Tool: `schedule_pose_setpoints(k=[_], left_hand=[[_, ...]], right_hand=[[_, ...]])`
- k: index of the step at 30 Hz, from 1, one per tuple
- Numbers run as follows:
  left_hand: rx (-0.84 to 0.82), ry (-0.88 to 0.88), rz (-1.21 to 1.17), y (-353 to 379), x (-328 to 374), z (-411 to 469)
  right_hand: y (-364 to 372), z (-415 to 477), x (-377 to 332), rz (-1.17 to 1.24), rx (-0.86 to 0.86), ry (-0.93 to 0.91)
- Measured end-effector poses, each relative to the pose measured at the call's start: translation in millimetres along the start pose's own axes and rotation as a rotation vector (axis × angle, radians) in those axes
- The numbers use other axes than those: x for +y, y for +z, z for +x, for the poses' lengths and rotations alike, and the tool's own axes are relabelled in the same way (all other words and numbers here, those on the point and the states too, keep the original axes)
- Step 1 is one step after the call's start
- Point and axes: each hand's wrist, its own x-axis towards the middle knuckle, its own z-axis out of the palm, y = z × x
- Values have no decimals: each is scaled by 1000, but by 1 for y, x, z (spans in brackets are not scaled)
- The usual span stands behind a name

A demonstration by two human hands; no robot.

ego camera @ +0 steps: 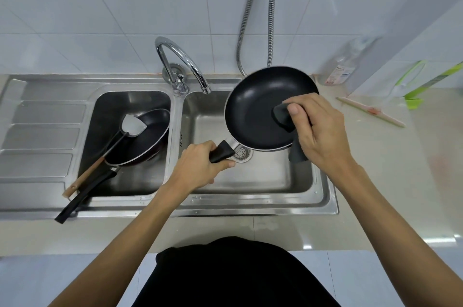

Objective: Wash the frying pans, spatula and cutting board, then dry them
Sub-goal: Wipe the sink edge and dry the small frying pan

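Left hand [200, 166] clenched tight round the black handle [221, 155] of a black frying pan [260, 108], thumb under, fingers wrapped over. Pan held tilted above the right sink basin [263, 176], its inside facing the camera, up and to the right of that hand. Drain strainer [241, 153] just beyond the left knuckles, below the pan's rim.

Right hand [318, 128] closed on a dark grey cloth [284, 117], thumb pressing it against the pan's inner surface near the right rim; the cloth's loose end hangs below the palm, outside the pan. Fingers curl over the rim, fingertips hidden behind it.

Well left of the left hand, in the left basin [100, 111], a second frying pan [147, 136] lies tilted, handle sticking out over the sink's near edge. A spatula [132, 126] rests on it, metal blade on the pan, wooden handle toward the near edge.

Faucet [180, 61] beyond the left hand, spout over the divider. Far right of the right hand: clear bottle [343, 68] and green-and-white cutting board [416, 81] against the wall.
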Motion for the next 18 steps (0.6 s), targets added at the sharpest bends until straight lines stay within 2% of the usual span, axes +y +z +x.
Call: schedule_pose_setpoints(k=[4,8,10,12,13,16,18], left_hand=[[40,26,-28,-5,2,3],[42,76,30,-10,6,2],[36,82,106,-8,11,-2],[48,93,148,-4,14,-7],[59,96,158,-2,15,-9],[86,97,182,-2,19,-12],[90,93,198,-3,19,-12]], right_hand=[[-6,-3,-1,73,50,121],[-4,6,-3,30,87,223],[-2,13,-1,-7,136,187],[7,17,9,-90,140,64],[13,18,16,-166,69,21],[35,0,31,-446,-312,13],[43,-16,37,-508,-450,-60]])
